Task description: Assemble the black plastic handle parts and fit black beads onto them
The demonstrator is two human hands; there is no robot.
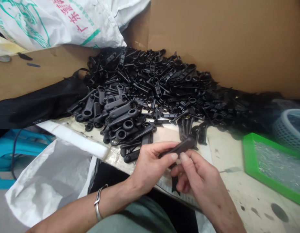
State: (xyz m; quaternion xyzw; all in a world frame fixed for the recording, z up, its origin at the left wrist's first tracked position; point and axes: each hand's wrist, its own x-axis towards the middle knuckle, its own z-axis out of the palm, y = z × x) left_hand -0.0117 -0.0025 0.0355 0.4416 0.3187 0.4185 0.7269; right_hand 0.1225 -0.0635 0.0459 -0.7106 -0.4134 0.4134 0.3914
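Observation:
Both hands are closed on one long black plastic handle part (183, 146) above the front of the table. My left hand (152, 165) grips its near end between thumb and fingers. My right hand (200, 174) pinches its lower edge with the thumb, its other fingers curled underneath. A narrow black piece (174, 183) with a forked end hangs below; I cannot tell whether the right fingers hold it. Just beyond my left hand lies a heap of smooth black handle parts (123, 118). Several slim black pieces (187, 126) lie right behind the held part.
A large pile of black parts (155, 71) reaches back to a cardboard wall (225, 42). At right are a green tray (248, 155) of small clear or metallic pieces and a white basket (285, 126). An open white sack (53, 174) hangs at left, near a blue stool (26, 145).

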